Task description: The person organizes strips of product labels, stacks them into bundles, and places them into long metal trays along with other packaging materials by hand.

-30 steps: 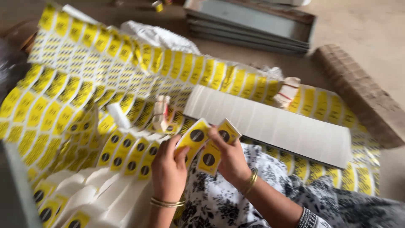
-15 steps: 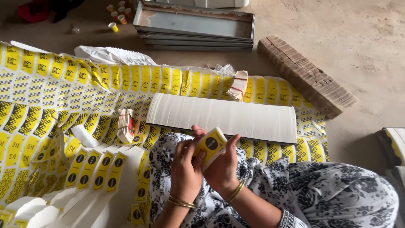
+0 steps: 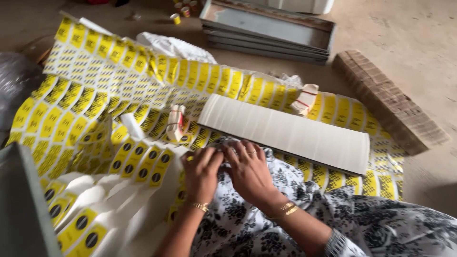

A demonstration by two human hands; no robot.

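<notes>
My left hand (image 3: 201,172) and my right hand (image 3: 249,170) lay knuckles up, side by side and touching at the fingertips, over the front edge of my flowered cloth (image 3: 247,223), just below the long white stack of flat cards (image 3: 285,132). The fingers of both were curled down and pinched together around something small and yellow (image 3: 190,158), only a sliver of which peeked out beside my left forefinger; I could not tell how firmly either hand held it or exactly what it was, since the backs of my hands hid it. The white stack rested slantwise in front of me, its near edge just beyond my fingertips but not touching them. Under everything was spread a wide sheet of yellow printed labels (image 3: 95,90), rumpled in places. To my left lay a fan of white strips with yellow tags and black dots (image 3: 138,164), close beside my left wrist. A small bundle tied with a red band (image 3: 176,123) stood on the sheet near the stack's left end, and another such bundle (image 3: 304,99) sat past its far edge. Farther off on the bare floor were a pile of grey metal trays (image 3: 266,28) and, to the right, a long brown cardboard stack (image 3: 388,102)
</notes>
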